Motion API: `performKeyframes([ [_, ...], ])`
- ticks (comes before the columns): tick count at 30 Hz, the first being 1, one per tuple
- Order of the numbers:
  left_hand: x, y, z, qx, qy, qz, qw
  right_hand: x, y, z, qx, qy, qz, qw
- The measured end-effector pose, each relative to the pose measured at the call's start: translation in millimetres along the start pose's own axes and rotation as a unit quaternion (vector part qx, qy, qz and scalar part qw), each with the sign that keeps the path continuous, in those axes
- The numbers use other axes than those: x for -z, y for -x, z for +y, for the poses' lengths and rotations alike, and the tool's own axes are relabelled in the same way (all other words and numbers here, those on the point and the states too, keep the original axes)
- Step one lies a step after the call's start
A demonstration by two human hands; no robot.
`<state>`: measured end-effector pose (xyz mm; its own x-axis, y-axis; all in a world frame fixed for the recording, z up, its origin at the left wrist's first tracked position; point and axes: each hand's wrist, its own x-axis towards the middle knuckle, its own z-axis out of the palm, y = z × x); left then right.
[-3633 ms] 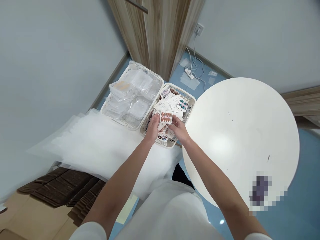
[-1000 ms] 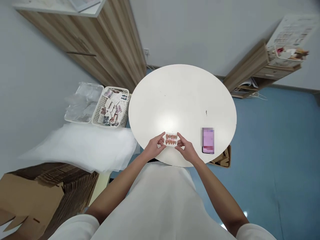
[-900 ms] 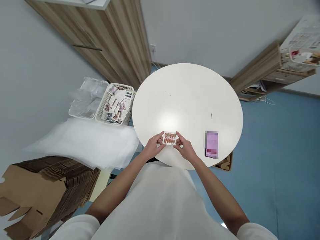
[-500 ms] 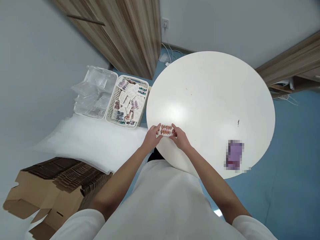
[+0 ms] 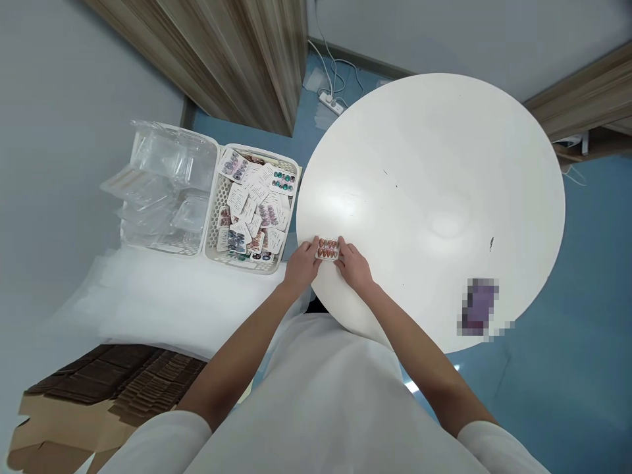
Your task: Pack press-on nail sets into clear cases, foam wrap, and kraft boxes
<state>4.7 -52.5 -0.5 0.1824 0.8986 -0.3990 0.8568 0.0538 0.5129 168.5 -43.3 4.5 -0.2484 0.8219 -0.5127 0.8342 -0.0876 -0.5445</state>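
A small white card of press-on nails [image 5: 328, 248], with two rows of orange-brown glossy nails, is at the near left edge of the round white table [image 5: 424, 164]. My left hand [image 5: 301, 266] pinches its left edge, and my right hand [image 5: 354, 266] pinches the right edge. The nails face up toward me. Left of the table, a white perforated basket [image 5: 211, 227] holds many similar nail cards in teal, purple, blue and brown, some turned over to show printed backs.
Beside that basket, another white basket [image 5: 213, 148] holds clear plastic boxes [image 5: 168, 158]. White sheets [image 5: 162, 296] and folded brown cardboard boxes [image 5: 99, 401] lie nearer. A blurred purple object [image 5: 480, 304] rests at the table's right. A power strip [image 5: 331, 103] is on the floor.
The view has shifted, with the baskets appearing larger and the table a little further right. Both hands still hold the nail card, which now looks flatter and closer to the table.
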Motion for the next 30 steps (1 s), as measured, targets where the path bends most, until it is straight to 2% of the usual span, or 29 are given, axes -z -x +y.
performKeyframes([
  [4, 0.7, 5.9, 3.5, 0.005, 0.011, 0.001, 1.000, -2.3, 5.2, 0.2, -0.012, -0.029, 0.017, 0.999],
  [7, -2.2, 14.4, 5.3, 0.017, 0.087, 0.026, 0.996, -5.7, 14.9, 1.3, -0.025, -0.126, 0.054, 0.990],
  [11, -9.0, 26.5, 7.7, 0.050, 0.215, 0.039, 0.974, -14.2, 28.8, -0.4, -0.071, -0.327, 0.084, 0.939],
  [14, -12.4, 30.1, 9.2, 0.061, 0.253, 0.040, 0.965, -20.0, 31.7, -6.2, -0.087, -0.404, 0.076, 0.907],
  [22, -3.4, 18.5, 8.5, 0.064, 0.253, 0.050, 0.964, -21.7, 16.2, -20.7, -0.072, -0.401, 0.073, 0.910],
  [30, 2.7, 13.0, 2.3, 0.064, 0.261, 0.049, 0.962, -21.2, 9.5, -27.7, -0.064, -0.430, 0.075, 0.897],
])
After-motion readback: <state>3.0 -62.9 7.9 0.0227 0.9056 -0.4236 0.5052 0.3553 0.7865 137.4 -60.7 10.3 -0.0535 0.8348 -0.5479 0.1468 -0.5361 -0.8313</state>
